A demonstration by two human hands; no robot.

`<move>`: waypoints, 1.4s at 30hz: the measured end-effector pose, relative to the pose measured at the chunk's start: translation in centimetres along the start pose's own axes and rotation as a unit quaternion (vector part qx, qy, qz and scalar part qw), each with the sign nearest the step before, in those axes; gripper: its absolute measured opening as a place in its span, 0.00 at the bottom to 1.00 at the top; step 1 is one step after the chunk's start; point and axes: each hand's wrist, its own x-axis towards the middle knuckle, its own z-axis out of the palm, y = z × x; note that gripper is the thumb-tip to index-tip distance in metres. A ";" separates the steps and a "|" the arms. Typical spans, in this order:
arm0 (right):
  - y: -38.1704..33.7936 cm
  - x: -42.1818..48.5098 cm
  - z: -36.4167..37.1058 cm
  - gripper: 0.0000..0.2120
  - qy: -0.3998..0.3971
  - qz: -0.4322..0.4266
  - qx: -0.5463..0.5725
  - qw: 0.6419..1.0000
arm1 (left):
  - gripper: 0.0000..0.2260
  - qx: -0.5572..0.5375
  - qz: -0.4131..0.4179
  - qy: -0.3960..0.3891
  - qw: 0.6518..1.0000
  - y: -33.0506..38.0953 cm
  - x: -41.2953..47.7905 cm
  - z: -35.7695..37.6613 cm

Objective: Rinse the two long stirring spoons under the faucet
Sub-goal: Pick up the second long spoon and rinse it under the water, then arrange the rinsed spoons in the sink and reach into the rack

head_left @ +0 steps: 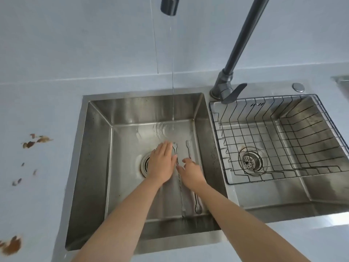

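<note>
Both hands are down in the left sink basin (98, 154), whose drain (145, 164) serves as the landmark here. The left hand (161, 163) lies palm-down and flat, fingers straight and together, partly covering the drain's right side; it grips nothing. Just right of the drain, one long stirring spoon (181, 190) lies lengthwise on the basin floor, its bowl peeking out beyond the left fingertips and its handle running back toward the near wall. The second long spoon (188, 148) lies parallel, farther right of the drain, its far end clear of the hands. The right hand (190, 172) hovers over the middle of both handles with fingers loosely curled and spread; whether it touches either utensil cannot be told. A thin stream of water (173, 95) falls from the faucet spout (169, 5) and lands beyond the drain, toward the back wall, rippling the basin floor. Well right of the drain, a wire basket (236, 176) sits in the second basin.
</note>
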 end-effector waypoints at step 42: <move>-7.7 -1.0 -17.7 0.44 0.198 -0.063 -0.002 0.978 | 0.18 -0.133 0.153 0.199 0.959 13.2 3.6 -34.5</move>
